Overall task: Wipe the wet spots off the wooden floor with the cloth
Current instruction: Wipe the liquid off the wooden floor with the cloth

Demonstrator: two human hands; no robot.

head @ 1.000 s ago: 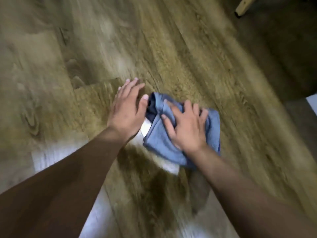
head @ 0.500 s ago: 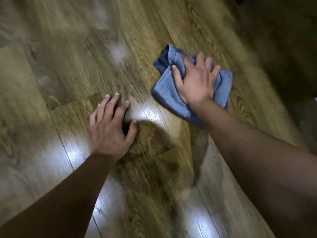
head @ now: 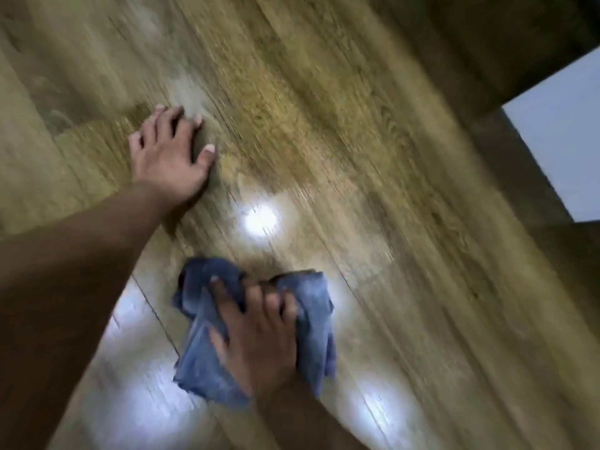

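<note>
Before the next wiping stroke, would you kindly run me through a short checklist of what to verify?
1. Cloth under the right hand, fingers curled into it: ok.
2. Cloth down on the floor: ok.
3. Left hand braced on the boards, apart from the cloth: ok.
4. Floor ahead of the cloth free of objects: ok.
5. Wet spots remaining: cannot tell; the picture is blurred and the bright patches may be lamp glare.

Left hand (head: 168, 157) flat on floor (head: 324, 125), palm down, fingers spread, forearm bare, reaching forward from lower left. Right hand (head: 256, 339) nearer body, palm down on cloth (head: 311, 319), fingers curled into folds, gripping; bare forearm enters from bottom edge.
</note>
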